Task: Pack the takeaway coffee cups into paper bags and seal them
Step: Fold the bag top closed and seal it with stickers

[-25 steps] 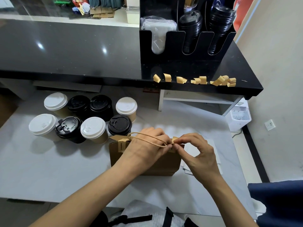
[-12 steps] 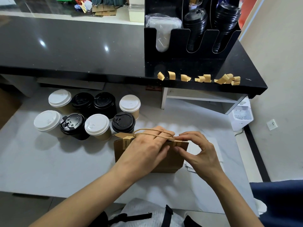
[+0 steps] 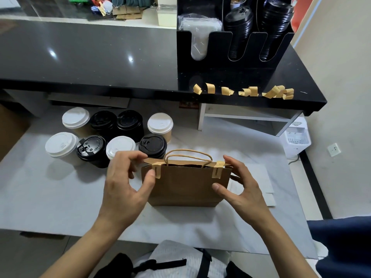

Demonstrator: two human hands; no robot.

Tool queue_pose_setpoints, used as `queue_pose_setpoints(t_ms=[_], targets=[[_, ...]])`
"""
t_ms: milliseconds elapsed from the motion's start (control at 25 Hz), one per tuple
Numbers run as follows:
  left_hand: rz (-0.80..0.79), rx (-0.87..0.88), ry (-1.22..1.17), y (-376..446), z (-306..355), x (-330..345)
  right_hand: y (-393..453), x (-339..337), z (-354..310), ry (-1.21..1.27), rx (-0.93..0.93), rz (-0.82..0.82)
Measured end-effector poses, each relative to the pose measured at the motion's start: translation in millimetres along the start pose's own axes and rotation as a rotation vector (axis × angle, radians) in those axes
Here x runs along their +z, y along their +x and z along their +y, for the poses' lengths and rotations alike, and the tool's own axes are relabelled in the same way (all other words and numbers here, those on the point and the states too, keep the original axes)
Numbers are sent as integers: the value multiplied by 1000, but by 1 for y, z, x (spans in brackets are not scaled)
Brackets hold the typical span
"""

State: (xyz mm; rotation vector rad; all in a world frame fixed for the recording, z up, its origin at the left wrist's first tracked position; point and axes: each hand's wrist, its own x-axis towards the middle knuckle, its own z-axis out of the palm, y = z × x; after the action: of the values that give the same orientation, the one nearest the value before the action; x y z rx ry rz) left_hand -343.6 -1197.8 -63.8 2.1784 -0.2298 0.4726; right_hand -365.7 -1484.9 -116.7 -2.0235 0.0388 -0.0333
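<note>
Paper bag [image 3: 185, 185] stands upright on the white worktop [image 3: 60, 197], right in front of you, between your two hands. Two tape strips fold over its top edge, one near the left corner [image 3: 157, 169], one near the right [image 3: 217, 169]. The twisted paper handles [image 3: 187, 154] stick up between them. A dark gap shows along the mouth between the strips, so the seal looks partial.

Left hand [image 3: 124, 183]: fingers curled loosely, thumb touching the left side just below the tape, fingertips at the top rear corner. Right hand [image 3: 241, 187]: fingers spread, thumb on the front face, other fingers behind the right edge. Neither hand clamps it; both are apart and only steadying.

Handling, as a guess: thin kraft paper, so it creases if you squeeze. A cup inside would make it top-heavy; contents aren't visible. Lift it by the handles or support the base, not by the taped rim.

Around it: eight lidded cups [image 3: 112, 135] are clustered just left and behind; the nearest black-lidded one [image 3: 152, 144] sits just beside the bag's back left corner, so it's easy to knock with your left hand. Spare tape pieces [image 3: 245, 91] hang on the edge of the black counter [image 3: 100, 63], under the lid rack [image 3: 234, 47]. Flat white sheets [image 3: 263, 185] lie to the right, behind your right hand.
</note>
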Motion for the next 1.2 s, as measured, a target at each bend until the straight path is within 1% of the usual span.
queue_pose_setpoints(t_ms=[160, 280, 360, 480, 600, 760, 1080, 1200], targets=[[-99, -215, -113, -16, -23, 0, -4, 2, 4, 34, 73, -46], [-194, -341, -213, -32, -36, 4, -6, 6, 10, 78, 134, -88], [-241, -405, -269, -39, -39, 8, -11, 9, 15, 100, 156, -122], [-266, -461, -350, -46, -37, 15, -19, 11, 21, 122, 177, -159], [-280, -488, -394, -51, -31, 21, -21, 11, 25, 131, 190, -213], [-257, -501, -394, -55, -27, 24, -21, 11, 29, 144, 179, -256], [-212, -493, -411, -62, -11, 18, -27, 8, 16, 185, 80, -210], [-171, -472, -412, -63, -6, 8, -27, 10, 5, 204, 83, -176]])
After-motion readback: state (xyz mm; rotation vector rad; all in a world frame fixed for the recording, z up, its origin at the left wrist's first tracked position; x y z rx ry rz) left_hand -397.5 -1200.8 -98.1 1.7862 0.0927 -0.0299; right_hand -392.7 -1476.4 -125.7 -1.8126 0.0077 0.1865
